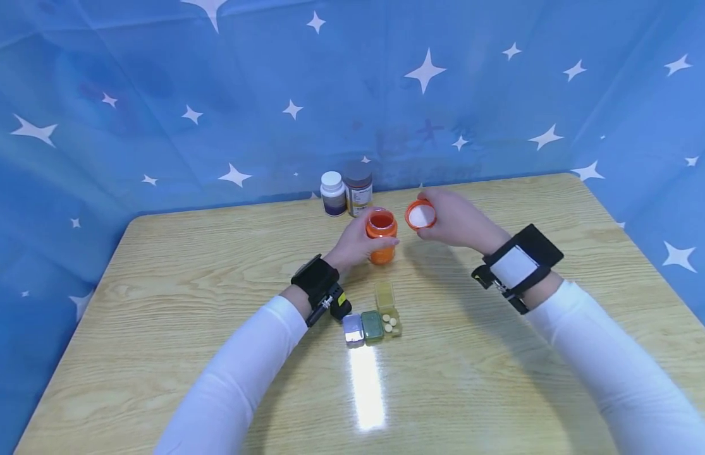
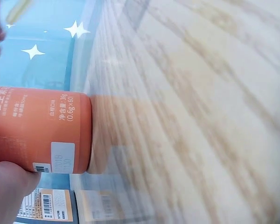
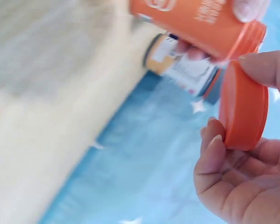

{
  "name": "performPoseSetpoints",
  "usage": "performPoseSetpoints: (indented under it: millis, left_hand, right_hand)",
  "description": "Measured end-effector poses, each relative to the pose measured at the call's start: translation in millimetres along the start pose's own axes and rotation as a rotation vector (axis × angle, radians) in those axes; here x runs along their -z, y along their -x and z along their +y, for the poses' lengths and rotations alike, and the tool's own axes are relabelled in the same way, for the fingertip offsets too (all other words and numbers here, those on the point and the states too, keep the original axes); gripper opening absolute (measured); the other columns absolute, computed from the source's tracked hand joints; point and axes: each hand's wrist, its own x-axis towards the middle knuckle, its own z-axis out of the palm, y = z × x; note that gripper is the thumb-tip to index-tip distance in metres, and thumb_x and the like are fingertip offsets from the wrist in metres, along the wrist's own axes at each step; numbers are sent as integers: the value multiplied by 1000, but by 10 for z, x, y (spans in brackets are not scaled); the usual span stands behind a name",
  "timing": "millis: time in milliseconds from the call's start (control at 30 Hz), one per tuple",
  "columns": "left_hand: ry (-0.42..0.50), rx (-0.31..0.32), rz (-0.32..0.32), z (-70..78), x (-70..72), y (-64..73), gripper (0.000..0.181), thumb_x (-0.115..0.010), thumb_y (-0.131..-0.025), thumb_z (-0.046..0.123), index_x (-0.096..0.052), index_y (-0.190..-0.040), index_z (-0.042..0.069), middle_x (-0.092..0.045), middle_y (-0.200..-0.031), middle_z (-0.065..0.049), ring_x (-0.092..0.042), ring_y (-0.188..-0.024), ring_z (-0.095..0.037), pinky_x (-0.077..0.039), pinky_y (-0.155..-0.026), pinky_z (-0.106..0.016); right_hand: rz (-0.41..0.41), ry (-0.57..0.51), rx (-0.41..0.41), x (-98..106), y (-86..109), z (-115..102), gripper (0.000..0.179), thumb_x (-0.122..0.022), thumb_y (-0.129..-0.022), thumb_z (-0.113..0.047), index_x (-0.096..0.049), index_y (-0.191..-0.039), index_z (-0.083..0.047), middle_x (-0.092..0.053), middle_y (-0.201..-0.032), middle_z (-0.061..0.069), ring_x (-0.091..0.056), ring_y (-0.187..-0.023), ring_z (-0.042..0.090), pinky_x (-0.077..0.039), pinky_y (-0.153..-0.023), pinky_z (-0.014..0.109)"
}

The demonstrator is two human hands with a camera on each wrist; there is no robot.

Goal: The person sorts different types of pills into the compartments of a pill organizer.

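My left hand grips an orange pill bottle round its side. The bottle stands upright with its mouth uncovered, its base close over the tabletop in the left wrist view. Just to the right, my right hand pinches the orange lid by its rim between thumb and fingers. The lid is off the bottle, and its white inner face shows in the head view. Nearer the body lies a small pill box with purple, green and yellow compartments. The yellow lid is flipped back, exposing pale round tablets.
Behind the left hand stand a white-capped bottle and a dark-capped bottle side by side. Along the back of the wooden table hangs a blue curtain with white stars.
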Motion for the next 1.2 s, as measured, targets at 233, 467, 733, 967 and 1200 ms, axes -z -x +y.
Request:
performPoseSetpoints:
  millis: [233, 467, 733, 967, 1200]
  left_hand:
    - [16, 1, -20, 0, 8, -11, 52, -70, -81, 13, -45, -127, 9, -56, -123, -8, -52, -113, -22, -41, -102, -38]
    - [16, -4, -23, -11, 28, -13, 51, -69, -82, 14, -45, -127, 13, -56, -123, -5, -52, -113, -20, -41, -102, -38]
    - [82, -5, -68, -17, 27, 9, 54, -67, -83, 10, -41, -131, 13, -53, -127, -5, -51, -113, -21, -37, -107, -37]
    - [65, -27, -72, -36, 32, 7, 56, -66, -83, 7, -40, -132, 11, -53, -128, -6, -51, -114, -21, -38, -106, -37]
    - [79, 18, -71, -41, 28, -4, 57, -69, -82, 8, -41, -131, 13, -53, -128, -5, -51, -114, -21, -37, -107, -37]
  right_hand:
    - [-32, 104, 60, 75, -162, -296, 57, -71, -73, -10, -49, -123, 6, -54, -116, 20, -54, -97, 30, -52, -83, 41]
    - [-47, 15, 114, 79, -268, -396, 64, -73, -76, -13, -44, -130, 2, -60, -110, 17, -57, -95, 29, -53, -82, 39]
    - [-105, -52, 154, -30, -379, -437, 50, -76, -75, -15, -53, -118, -3, -61, -108, 12, -55, -94, 26, -50, -83, 37]
    - [-132, -28, 129, -84, -374, -425, 54, -77, -73, -18, -53, -119, -4, -61, -109, 11, -55, -94, 26, -49, -84, 38]
    - [-93, -12, 128, -141, -361, -405, 51, -78, -72, -19, -55, -115, -4, -62, -104, 11, -54, -90, 25, -48, -81, 36]
